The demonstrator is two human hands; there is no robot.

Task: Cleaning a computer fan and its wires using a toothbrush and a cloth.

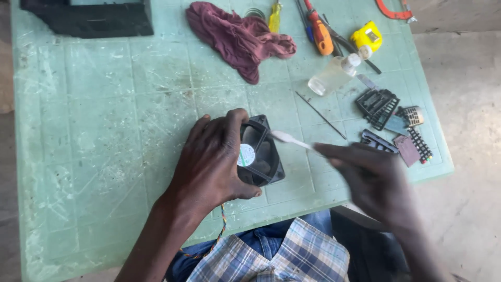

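A: Left hand (pixel 211 162) — grip wrapped around a small black fan (pixel 259 151), which stood on edge on the green counter (pixel 104 130) near its front edge.

B: Right hand (pixel 373 180)?

A: Blurred; fingers pinched on a white swab (pixel 292 140), tip touching the fan's rim.

B: Surroundings?

A: Maroon rag (pixel 237 39) behind the fan; clear bottle (pixel 334 75), yellow tape measure (pixel 366 36), orange-handled screwdriver (pixel 319 31) and black plastic parts (pixel 378 107) to the right — all well apart from the fan.
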